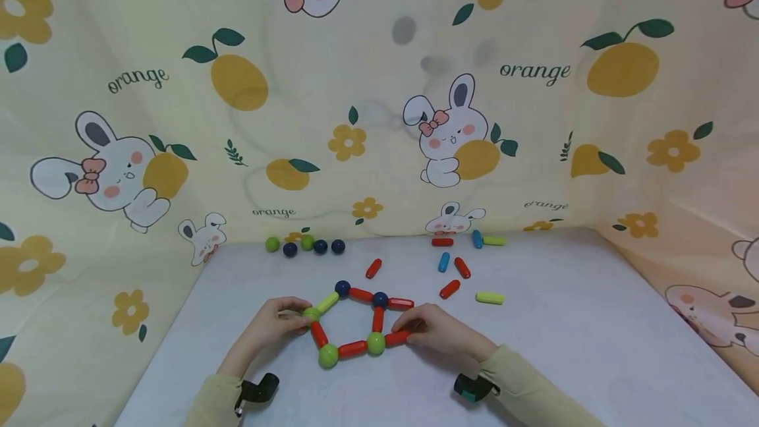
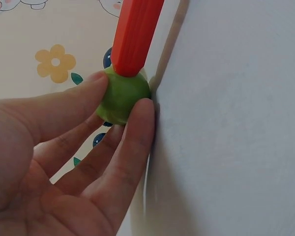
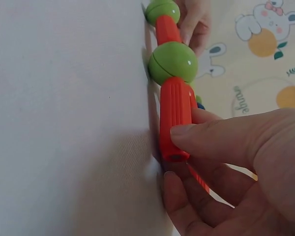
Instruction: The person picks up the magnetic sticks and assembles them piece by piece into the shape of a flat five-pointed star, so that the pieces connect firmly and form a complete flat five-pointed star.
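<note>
From behind the person, with twelve o'clock pointing straight away over the white table [image 1: 563, 335], I see a left sleeve [image 1: 213, 404] and right sleeve [image 1: 536, 384], with a black camera worn at each wrist. Past them is the frame [image 1: 352, 348], a five-sided ring of balls and rods resting on the table between the hands.

Its near ball [image 1: 328, 355], green, sits at seven, and a second green ball [image 1: 376, 343] at four. From this one a red rod [image 1: 396, 339] sticks out; the right hand [image 1: 439, 329] pinches it between thumb and fingers near its free end. The left hand [image 1: 277, 320] pinches the left ball [image 1: 311, 313], also green, between nine and ten, thumb and fingertips on opposite sides. Navy balls [image 1: 342, 289] stand at twelve and two.

The parts look like hard plastic: light, stiff, not very fragile. The smooth balls could turn in the fingertips; the ridged rod should give surer purchase. I judge the joints weakest, so take rods by their middles, balls across their sides, and support two places together.

Farther off, loose rods [image 1: 450, 289] scatter from one to three, and loose balls [image 1: 320, 247] line up between ten and twelve, before a printed curtain [image 1: 367, 97].
</note>
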Motion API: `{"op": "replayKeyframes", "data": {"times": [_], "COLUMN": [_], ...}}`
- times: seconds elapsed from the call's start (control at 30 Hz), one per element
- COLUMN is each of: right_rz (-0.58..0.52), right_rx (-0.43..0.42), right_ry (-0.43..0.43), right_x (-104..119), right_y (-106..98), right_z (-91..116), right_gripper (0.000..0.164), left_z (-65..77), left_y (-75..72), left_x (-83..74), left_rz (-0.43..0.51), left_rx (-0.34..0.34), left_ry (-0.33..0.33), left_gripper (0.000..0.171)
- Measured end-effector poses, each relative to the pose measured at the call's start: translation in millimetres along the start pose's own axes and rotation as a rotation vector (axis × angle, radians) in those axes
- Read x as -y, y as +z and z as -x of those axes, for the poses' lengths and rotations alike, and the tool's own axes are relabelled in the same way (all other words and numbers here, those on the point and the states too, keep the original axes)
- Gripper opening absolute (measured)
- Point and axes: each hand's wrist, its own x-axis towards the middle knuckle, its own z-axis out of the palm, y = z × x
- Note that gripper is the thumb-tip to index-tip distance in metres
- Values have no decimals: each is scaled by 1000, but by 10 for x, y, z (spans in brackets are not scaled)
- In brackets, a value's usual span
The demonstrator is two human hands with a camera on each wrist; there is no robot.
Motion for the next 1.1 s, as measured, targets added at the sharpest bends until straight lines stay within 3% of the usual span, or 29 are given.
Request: {"op": "replayKeyframes", "data": {"times": [0.37,0.57,0.93,1.1], "right_rz": [-19,-71,-352,-431], "right_rx": [-56,-83,170,213], "right_ry": [7,-6,-20,12], "right_x": [38,100,225,267], "right_y": [-35,-70,215,338], "right_z": [47,143,214,215], "right_gripper": [23,18,24,24], "left_z": [-34,-59,-133,-168], "left_y": [-16,-45,-25,24], "left_x": [-2,-39,-163,-197], "left_rz": [-13,-82,-91,-57], "left_rx": [26,39,8,28], "left_ry": [7,-4,59,74], "left_gripper": [34,29,27,29]}}
